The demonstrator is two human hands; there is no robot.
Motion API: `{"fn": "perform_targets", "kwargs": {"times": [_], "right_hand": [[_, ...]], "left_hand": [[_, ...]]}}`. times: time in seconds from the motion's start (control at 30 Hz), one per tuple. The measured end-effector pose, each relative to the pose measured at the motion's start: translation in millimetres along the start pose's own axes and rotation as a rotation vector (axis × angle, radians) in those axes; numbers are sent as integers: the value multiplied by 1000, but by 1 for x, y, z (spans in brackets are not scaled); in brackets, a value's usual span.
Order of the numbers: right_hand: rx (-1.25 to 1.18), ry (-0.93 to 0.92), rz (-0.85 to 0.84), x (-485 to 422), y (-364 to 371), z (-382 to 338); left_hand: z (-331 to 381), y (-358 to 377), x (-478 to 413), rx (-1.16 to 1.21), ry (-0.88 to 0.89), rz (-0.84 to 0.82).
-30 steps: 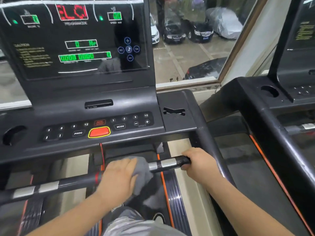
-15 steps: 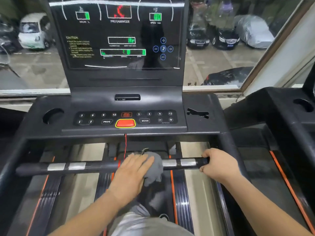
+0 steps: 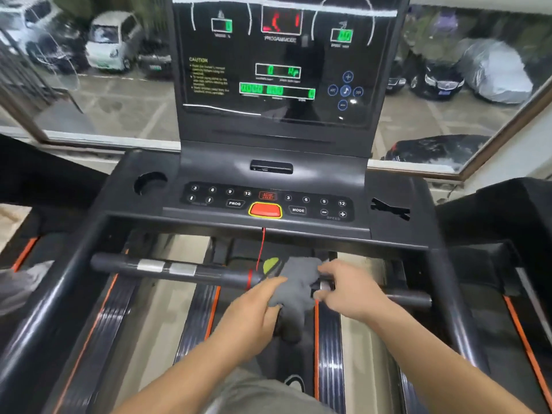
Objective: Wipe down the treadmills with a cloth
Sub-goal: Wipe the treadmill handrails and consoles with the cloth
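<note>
A grey cloth (image 3: 294,286) is draped over the middle of the treadmill's black crossbar (image 3: 179,269) and hangs down below it. My left hand (image 3: 254,313) holds the cloth's lower left part from below the bar. My right hand (image 3: 351,291) comes in from the right, its fingers and thumb curled onto the cloth's right edge at the bar. The hands and cloth are a little motion-blurred. Above the bar are the console panel (image 3: 385,186) and the lit screen (image 3: 283,70).
A red safety cord (image 3: 262,249) hangs from the console down to the bar beside the cloth. Side rails (image 3: 454,318) run along both sides of the belt. Another treadmill (image 3: 513,204) stands close on the right. A window (image 3: 113,94) faces parked cars.
My right hand left the bar's right end and moved left onto the cloth. My left hand dropped slightly below the bar with the cloth. The view swung left and centred on the console.
</note>
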State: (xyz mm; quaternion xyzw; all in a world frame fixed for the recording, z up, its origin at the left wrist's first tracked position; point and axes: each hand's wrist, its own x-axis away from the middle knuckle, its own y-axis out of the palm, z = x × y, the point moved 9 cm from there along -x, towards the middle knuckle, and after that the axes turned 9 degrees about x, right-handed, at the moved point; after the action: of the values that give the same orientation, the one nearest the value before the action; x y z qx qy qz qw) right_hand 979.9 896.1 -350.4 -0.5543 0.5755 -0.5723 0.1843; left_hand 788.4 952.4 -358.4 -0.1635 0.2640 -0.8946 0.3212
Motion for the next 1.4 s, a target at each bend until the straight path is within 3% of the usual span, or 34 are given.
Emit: {"fn": "perform_targets", "kwargs": {"times": [0.17, 0.33, 0.4, 0.47, 0.6, 0.73, 0.9, 1.17, 1.4], "right_hand": [[-97, -123, 86, -32, -8, -77], [-104, -180, 118, -50, -4, -141], [-50, -179, 96, -58, 2, -160], [3, -141, 52, -63, 10, -169], [95, 7, 18, -57, 24, -156], [132, 115, -13, -45, 27, -129], [11, 241, 11, -43, 26, -107], [38, 312, 43, -44, 26, -105], [19, 295, 48, -43, 27, -107]], "left_hand": [[11, -81, 32, 367, 56, 212], [-13, -170, 74, 261, 187, 522], [-15, -187, 76, 106, 273, 561], [-35, -176, 59, -138, 268, 454], [-106, -118, 16, -535, 60, 67], [-96, -104, -13, -568, 82, -27], [-59, -71, -41, -487, 128, -125], [-96, -105, -30, -622, 292, -109], [-138, -168, -12, -562, 162, 56]]}}
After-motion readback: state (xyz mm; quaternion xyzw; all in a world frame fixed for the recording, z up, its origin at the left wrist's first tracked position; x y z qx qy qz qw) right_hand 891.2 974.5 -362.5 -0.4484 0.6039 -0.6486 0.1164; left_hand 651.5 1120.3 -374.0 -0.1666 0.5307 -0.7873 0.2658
